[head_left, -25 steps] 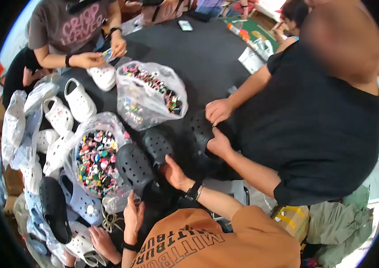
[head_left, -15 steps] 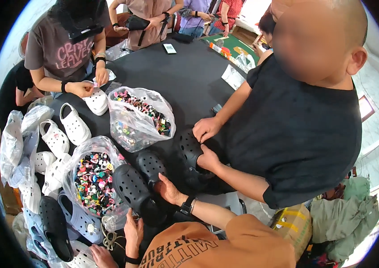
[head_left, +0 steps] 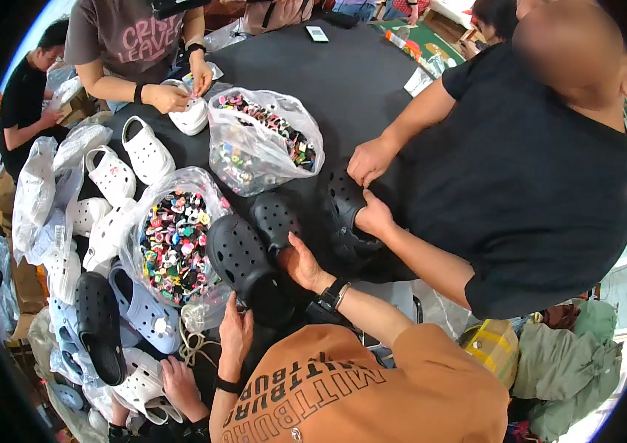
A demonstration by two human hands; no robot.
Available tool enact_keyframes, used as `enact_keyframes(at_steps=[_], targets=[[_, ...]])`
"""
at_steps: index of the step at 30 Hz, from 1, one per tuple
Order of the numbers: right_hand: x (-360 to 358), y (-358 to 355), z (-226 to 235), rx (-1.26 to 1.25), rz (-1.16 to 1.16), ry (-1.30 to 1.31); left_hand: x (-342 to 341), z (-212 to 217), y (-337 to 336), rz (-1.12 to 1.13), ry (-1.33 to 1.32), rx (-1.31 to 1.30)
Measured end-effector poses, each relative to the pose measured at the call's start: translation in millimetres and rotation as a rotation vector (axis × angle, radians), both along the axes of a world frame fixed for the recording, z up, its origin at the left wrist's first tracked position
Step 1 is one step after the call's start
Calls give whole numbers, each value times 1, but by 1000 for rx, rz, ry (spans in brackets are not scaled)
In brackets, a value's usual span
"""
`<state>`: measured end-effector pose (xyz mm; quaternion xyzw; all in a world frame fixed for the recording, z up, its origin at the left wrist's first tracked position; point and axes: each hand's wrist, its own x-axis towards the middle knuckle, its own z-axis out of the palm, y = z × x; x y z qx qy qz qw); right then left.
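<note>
A black clog (head_left: 240, 255) with round holes tilts in front of me, raised above the table. At its lower edge, my left hand (head_left: 235, 332) grips it with bent fingers. My right hand (head_left: 306, 264) closes at the heel side, its thumb up and some fingers hidden behind the shoe. Just beyond lies a second black clog (head_left: 276, 219), so close that I cannot tell whether my right fingers also touch it. Left of the clogs stands an open clear bag of small colourful shoe charms (head_left: 177, 244).
Another charm bag (head_left: 263, 144) stands farther back. White clogs (head_left: 147, 151), a blue clog (head_left: 147, 314) and a black clog (head_left: 99, 325) crowd the left side. Across from me a person pinches at a white clog (head_left: 189, 118); at right another works on a black clog (head_left: 343, 196).
My view has shifted, so the table sits higher and farther right. Both my hands stay at the black clogs. At lower left, another person's hands now show on a white clog.
</note>
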<state>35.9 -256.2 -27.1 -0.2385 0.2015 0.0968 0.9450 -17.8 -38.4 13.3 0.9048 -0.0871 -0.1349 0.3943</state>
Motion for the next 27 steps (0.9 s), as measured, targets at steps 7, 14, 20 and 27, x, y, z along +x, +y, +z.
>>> enact_keyframes(at_steps=[7,14,20,27], targets=[[-4,2,-9,-42,32,3,-4,-3,2,15,12,10],[-7,2,-3,-71,33,-3,-7,5,-1,40,32,-31],[-4,9,-3,-73,42,23,-9,-6,5,71,14,-29],[-6,-12,-18,-119,-8,55,0,10,-4,35,94,-66]])
